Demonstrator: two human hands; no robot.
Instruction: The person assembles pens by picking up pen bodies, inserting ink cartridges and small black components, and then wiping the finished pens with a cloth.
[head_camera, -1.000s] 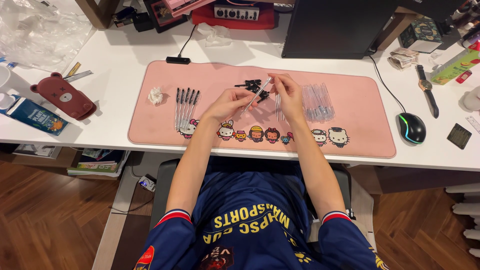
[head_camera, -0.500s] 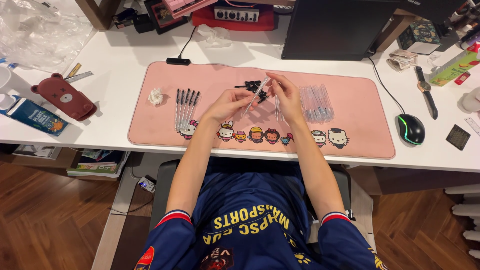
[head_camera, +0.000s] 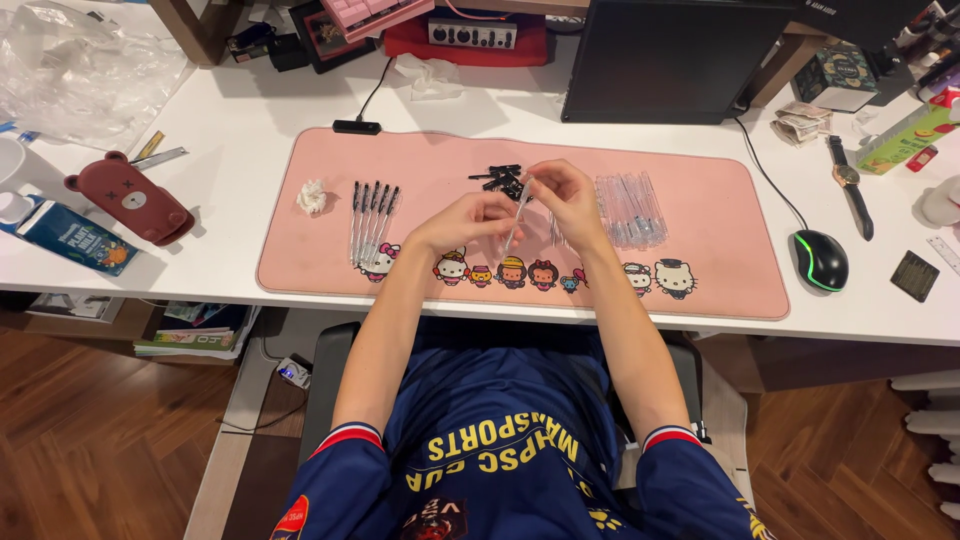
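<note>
Left hand (head_camera: 470, 222), right hand (head_camera: 562, 200): fingers pinch clear pen barrel (head_camera: 516, 215) between them, raised over pink desk mat (head_camera: 720, 215); black caps (head_camera: 500, 179) and clear barrels (head_camera: 628, 208) sorted within reach.

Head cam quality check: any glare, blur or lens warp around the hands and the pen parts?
Head view: light is even and warm, with soft shadows under the left hand and right hand. The clear pen barrel between them is thin and faint, its detail hard to tell. The clear tubes on the pink mat show mild shine. Wide-angle warp bends the desk edge.
</note>
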